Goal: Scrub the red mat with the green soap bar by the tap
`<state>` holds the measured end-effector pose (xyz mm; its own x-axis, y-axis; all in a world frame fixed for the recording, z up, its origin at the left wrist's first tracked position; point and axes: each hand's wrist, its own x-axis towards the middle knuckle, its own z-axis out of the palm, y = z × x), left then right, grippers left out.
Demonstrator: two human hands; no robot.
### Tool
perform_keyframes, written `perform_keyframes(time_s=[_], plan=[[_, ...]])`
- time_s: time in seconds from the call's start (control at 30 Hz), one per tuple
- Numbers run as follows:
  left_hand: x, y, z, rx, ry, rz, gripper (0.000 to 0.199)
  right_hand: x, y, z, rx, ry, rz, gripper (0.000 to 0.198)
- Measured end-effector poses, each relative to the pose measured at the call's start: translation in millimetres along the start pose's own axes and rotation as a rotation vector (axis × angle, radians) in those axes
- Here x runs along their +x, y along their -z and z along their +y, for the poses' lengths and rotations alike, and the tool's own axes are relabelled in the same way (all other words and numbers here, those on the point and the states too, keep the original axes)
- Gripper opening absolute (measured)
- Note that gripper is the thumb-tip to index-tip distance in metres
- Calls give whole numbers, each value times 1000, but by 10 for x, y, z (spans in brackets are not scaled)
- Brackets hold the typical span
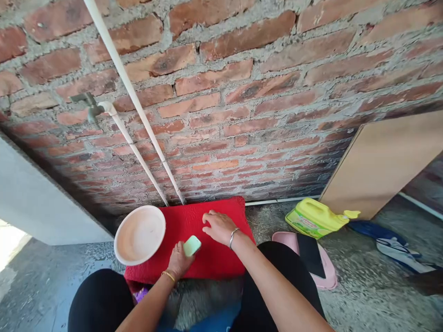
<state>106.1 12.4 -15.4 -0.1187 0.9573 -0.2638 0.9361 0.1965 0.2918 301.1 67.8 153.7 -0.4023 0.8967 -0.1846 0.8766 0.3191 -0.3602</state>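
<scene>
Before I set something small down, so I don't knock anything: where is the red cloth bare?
The red cloth is bare behind the light-green block, between the washbasin and right hand, and along the front between left hand and right forearm. It's crowded at the left end, where the washbasin sits, with the left hand and block close by.

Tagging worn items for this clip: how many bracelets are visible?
2: a yellowish bracelet at the wrist, behind the left hand, and a silvery bracelet behind the right hand.
</scene>
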Motion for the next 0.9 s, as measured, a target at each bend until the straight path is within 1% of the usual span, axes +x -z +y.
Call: perform_keyframes(time_s=[0.03, 0.07, 0.13, 0.2, 0.23, 0.3, 0.37, 0.43, 0.5, 0.53, 0.6, 0.67, 0.73, 0.77, 0.83, 0.9], plan=[[113, 32, 15, -14, 41, 18, 60, 29, -35, 64, 11, -14, -16, 23], [229, 72, 33, -23, 84, 23, 62, 48, -88, 119, 8, -28, -61, 24], [459, 157, 82, -14, 168, 24, 64, 65, -210, 198, -40, -32, -214, 26], [666, 223, 143, 33, 228, 35, 59, 72, -307, 238, -78, 13, -342, 28], [757, 244, 176, 59, 248, 39, 57, 78, -340, 243, -75, 50, -365, 29], [915, 263, 240, 90, 280, 39, 58, 100, -381, 234, -40, 111, -358, 30], [1045, 263, 293, 104, 313, 51, 63, 130, -417, 208, -33, 139, -372, 32], [1155, 255, 335, 109, 362, 105, 66, 159, -468, 180, -69, 144, -435, 33], [1243, 235, 369, 103, 436, 169, 66, 181, -527, 159, -94, 150, -488, 33], [1276, 218, 385, 97, 477, 181, 65, 190, -554, 155, -90, 157, -499, 34], [1317, 166, 413, 100, 525, 161, 65, 206, -588, 158, -50, 172, -493, 34], [1332, 106, 420, 126, 517, 124, 69, 219, -591, 176, -2, 175, -468, 34], [1334, 67, 388, 161, 480, 113, 74, 227, -572, 202, 20, 160, -440, 34], [1336, 62, 359, 179, 463, 120, 73, 227, -558, 215, 23, 151, -431, 33], [1346, 77, 299, 212, 435, 151, 65, 216, -530, 237, 27, 141, -421, 33], [1359, 90, 296, 218, 451, 195, 58, 198, -504, 252, 27, 146, -423, 34]])
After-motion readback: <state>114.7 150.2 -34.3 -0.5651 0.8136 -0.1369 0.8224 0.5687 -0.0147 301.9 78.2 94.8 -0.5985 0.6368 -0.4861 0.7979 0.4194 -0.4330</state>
